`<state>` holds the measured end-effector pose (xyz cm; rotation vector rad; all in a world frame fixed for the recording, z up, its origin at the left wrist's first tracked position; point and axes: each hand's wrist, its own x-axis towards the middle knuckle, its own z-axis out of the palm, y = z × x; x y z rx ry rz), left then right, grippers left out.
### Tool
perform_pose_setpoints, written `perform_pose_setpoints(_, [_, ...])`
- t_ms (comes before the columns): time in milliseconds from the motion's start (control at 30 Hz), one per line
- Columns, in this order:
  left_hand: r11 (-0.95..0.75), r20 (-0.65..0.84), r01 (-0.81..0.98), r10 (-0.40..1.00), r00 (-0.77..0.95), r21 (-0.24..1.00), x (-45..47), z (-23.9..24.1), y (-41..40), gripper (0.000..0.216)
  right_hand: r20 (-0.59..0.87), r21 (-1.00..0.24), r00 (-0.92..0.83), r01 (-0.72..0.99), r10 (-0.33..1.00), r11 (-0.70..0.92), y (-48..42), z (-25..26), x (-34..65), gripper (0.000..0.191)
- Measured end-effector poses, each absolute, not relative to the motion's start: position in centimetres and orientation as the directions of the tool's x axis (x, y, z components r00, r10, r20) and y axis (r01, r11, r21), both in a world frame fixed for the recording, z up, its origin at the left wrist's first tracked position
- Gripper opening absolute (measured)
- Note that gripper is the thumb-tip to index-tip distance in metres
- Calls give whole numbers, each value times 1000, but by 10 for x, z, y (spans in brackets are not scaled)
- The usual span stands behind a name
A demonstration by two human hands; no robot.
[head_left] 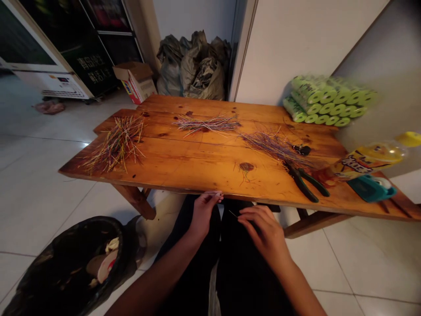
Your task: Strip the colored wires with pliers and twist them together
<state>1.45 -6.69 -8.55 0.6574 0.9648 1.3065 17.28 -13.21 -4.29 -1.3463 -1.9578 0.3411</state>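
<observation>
My left hand (203, 211) is at the table's front edge, thumb and fingertips pinched together; whatever they hold is too small to make out. Above my lap, my right hand (263, 224) pinches a short thin wire (233, 214) that sticks out leftward from the fingertips. On the wooden table (184, 169) are a loose heap of coloured wires (118, 142) at the left, a neater bundle of pale wires (210, 124) at the back middle, and a purplish wire pile (271, 147) at the right. A few wire scraps (244, 174) lie nearer my hands.
Dark-handled pliers (304, 181), a small black object (301, 149), a yellow-capped drink bottle (365, 161) and a teal tape dispenser (371, 188) occupy the right end. Green rolls (325, 102) are stacked behind. A lined bin (115, 237) stands lower left; sacks (200, 66) and a carton (138, 81) stand beyond.
</observation>
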Motion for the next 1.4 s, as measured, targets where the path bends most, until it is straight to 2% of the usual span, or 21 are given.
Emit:
perform_pose_setpoints(167, [171,-156,-340,985,72,925,16,-80,-72,11,226,-674,-325,628,918,389,-106,-3,178,9])
perform_pose_setpoints(333, [164,-117,-313,980,162,936,14,-76,-76,6,0,-693,-457,641,889,330,-68,5,176,17])
perform_pose_setpoints(533, [145,-95,-290,979,178,946,11,-79,-76,5,-34,-651,-406,702,913,288,-51,-2,167,15])
perform_pose_setpoints(800, [160,-97,-303,972,215,939,10,-85,-74,9,-98,-713,-406,665,909,221,-45,-6,167,14])
perform_pose_setpoints(867, [164,-101,-316,973,206,935,10,-84,-74,9,-70,-710,-388,667,919,227,-46,-9,166,12])
perform_pose_setpoints(967, [158,-107,-363,982,156,918,10,-84,-72,7,90,-659,-340,684,936,312,-54,-12,164,9])
perform_pose_setpoints(1033, [159,-121,-403,986,119,901,10,-84,-71,8,204,-552,-355,728,912,407,-63,-12,163,13])
perform_pose_setpoints(1100, [165,-137,-431,986,96,887,11,-85,-70,9,258,-402,-429,767,866,500,-72,-13,162,18])
perform_pose_setpoints(1167, [165,-137,-439,986,93,883,11,-85,-70,9,267,-282,-503,775,822,566,-79,-16,163,23])
perform_pose_setpoints(1233, [156,-126,-445,987,96,882,11,-85,-70,8,263,-224,-548,766,794,602,-83,-22,164,30])
perform_pose_setpoints(1400, [145,-129,-488,989,66,861,12,-85,-73,15,247,-228,-576,747,779,625,-84,-32,163,38])
